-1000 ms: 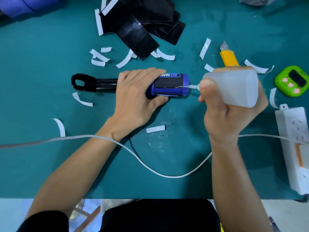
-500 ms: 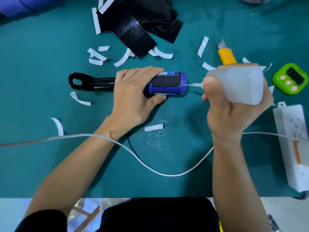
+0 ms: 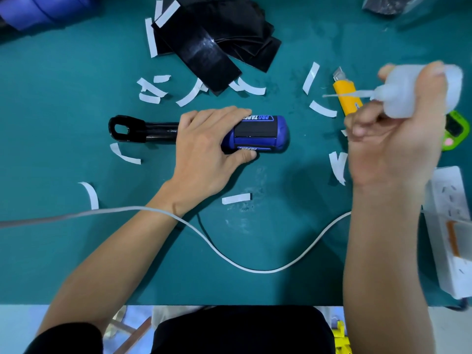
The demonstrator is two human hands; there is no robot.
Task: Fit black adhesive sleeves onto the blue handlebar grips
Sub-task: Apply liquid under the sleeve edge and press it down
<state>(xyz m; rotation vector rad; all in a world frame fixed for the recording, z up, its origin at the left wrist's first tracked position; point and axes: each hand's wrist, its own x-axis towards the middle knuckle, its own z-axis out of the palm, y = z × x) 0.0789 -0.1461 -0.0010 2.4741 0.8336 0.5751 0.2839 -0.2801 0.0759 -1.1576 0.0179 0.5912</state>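
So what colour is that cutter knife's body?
The utility knife is yellow; the head view shows it best.

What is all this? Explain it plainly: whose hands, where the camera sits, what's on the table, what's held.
No machine here: a person works with bare hands. The camera is worn on the head and looks down at a teal table. The left hand grips a blue grip on a black bar. The right hand holds a blurred squeeze bottle, nozzle pointing left, apart from the grip. On the table lie black sleeves, white paper strips, a yellow knife, a green timer, a power strip and a white cable.
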